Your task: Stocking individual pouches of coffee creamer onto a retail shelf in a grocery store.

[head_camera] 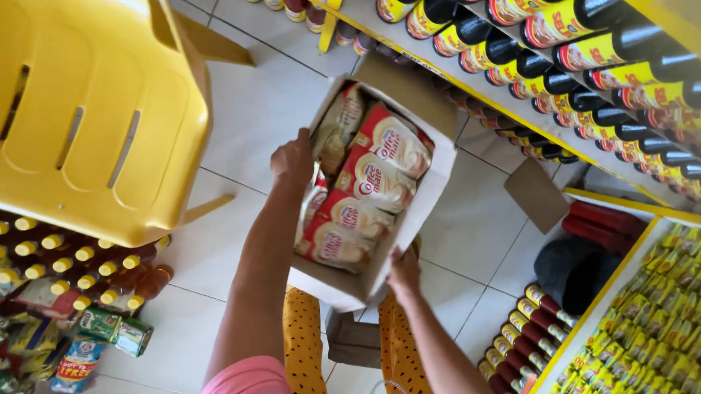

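Yellow plastic chair [79, 106] fills far left. Shelf rows of dark sauce bottles [577, 65] run along right.

White cardboard box [434, 173] held mid-air at centre, above tiled floor [248, 114], packed with soft creamer pouches [379, 182]. Likely moderately heavy; thin walls may flex, so support from underneath.

Left hand [293, 161] curled over box's left rim, gripping. Right hand [403, 272] closed on near bottom corner, taking weight.
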